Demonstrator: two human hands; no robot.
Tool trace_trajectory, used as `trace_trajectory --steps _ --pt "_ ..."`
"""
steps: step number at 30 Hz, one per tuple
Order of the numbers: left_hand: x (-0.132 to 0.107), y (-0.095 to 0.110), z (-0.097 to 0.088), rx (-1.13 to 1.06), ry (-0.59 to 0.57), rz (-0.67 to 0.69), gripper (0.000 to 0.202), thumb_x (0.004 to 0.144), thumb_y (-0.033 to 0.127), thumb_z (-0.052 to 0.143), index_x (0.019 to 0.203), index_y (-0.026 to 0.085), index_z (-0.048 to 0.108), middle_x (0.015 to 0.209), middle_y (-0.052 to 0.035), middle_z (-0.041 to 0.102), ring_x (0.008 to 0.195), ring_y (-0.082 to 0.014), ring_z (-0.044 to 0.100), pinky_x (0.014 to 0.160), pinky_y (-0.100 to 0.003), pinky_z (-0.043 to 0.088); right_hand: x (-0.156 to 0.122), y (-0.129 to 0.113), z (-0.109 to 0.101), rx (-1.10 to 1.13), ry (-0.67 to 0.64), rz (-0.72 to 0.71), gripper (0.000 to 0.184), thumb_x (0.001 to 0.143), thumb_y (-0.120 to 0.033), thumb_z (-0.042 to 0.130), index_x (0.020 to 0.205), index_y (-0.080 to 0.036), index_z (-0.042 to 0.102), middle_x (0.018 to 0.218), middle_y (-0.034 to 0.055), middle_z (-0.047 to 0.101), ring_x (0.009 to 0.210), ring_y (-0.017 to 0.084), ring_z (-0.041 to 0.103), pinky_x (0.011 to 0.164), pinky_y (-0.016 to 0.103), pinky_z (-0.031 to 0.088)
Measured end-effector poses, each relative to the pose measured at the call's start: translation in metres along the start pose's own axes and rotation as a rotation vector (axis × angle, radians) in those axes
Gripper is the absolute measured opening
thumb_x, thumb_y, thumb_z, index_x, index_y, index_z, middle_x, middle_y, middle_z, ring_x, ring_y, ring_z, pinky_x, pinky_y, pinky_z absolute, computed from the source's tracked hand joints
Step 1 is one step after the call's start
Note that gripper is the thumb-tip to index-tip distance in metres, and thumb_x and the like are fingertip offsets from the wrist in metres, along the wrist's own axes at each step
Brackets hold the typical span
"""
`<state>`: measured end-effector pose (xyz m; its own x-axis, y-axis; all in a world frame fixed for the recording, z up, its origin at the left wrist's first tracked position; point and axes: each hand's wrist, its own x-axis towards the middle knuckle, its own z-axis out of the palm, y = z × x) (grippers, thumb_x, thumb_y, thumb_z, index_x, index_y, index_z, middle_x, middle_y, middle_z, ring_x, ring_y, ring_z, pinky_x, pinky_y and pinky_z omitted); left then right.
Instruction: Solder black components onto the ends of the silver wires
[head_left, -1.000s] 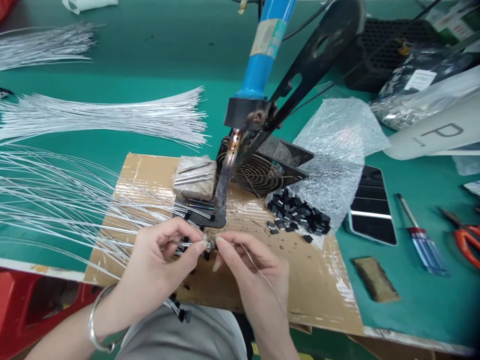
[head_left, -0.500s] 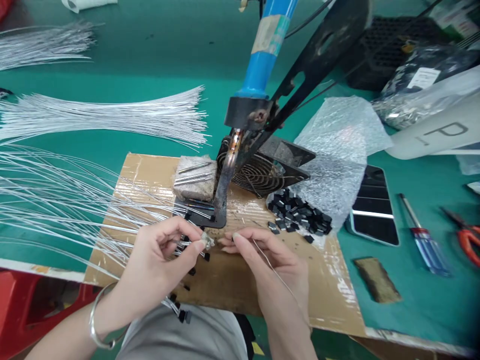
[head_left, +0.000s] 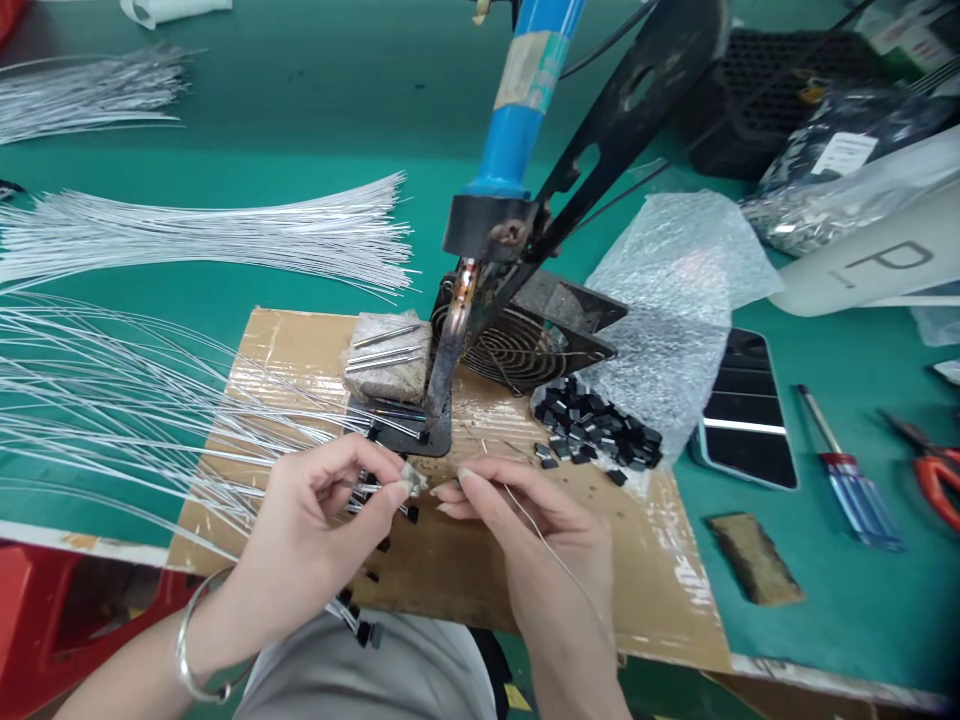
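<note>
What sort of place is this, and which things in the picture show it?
Most likely a workshop or a factory, judging by the bundle of pale wires, the pile of small black parts and the screwdriver.

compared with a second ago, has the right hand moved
Yes: against the black round-grilled fan, the right hand has shifted rightward, away from the left hand.

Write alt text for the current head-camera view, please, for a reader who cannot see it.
A person's left hand pinches a small pale piece, and the right hand holds a thin wire over cardboard. A blue tool stands beyond them, with white wires to the left and small black pieces to the right.
</note>
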<state>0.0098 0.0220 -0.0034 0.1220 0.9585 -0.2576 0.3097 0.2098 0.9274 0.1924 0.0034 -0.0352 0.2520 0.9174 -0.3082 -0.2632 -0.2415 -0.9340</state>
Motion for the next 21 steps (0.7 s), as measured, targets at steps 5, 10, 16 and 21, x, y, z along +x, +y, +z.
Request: trace_trajectory --steps 5,10,16,21 --pt "0.000 0.003 0.000 0.004 -0.015 0.007 0.012 0.093 0.025 0.067 0.083 0.021 0.072 0.091 -0.0044 0.077 0.079 -0.0167 0.070 0.057 -0.024 0.044 -0.004 -0.002 0.005 -0.028 -0.001 0.018 0.008 0.084 -0.032 0.088 0.083 -0.025 0.084 0.068 0.0004 0.079 0.056 0.013 0.076 0.060 0.018 0.065" --pt "0.000 0.008 0.001 0.011 -0.040 0.005 0.012 0.091 0.025 0.066 0.081 0.020 0.071 0.086 -0.0052 0.076 0.077 -0.0181 0.071 0.057 -0.026 0.046 -0.013 -0.004 0.018 0.025 -0.001 0.087 0.018 0.084 -0.037 0.086 0.077 -0.022 0.080 0.051 -0.0014 0.070 0.044 0.011 0.065 0.048 0.018 0.057" --pt "0.000 0.012 0.002 0.052 -0.052 -0.009 0.013 0.090 0.026 0.064 0.080 0.020 0.070 0.087 -0.0069 0.077 0.079 -0.0198 0.072 0.058 -0.027 0.047 -0.021 -0.009 0.032 0.021 0.065 0.108 0.019 0.081 -0.036 0.087 0.073 -0.022 0.078 0.046 -0.0045 0.063 0.040 0.008 0.055 0.045 0.016 0.051" --pt "0.001 0.012 0.003 0.051 -0.048 0.003 0.014 0.090 0.025 0.064 0.079 0.019 0.070 0.089 -0.0074 0.078 0.077 -0.0184 0.070 0.057 -0.027 0.045 -0.022 -0.007 0.033 0.001 0.074 0.073 0.017 0.082 -0.034 0.085 0.073 -0.022 0.077 0.048 -0.0048 0.064 0.041 0.008 0.057 0.046 0.017 0.052"
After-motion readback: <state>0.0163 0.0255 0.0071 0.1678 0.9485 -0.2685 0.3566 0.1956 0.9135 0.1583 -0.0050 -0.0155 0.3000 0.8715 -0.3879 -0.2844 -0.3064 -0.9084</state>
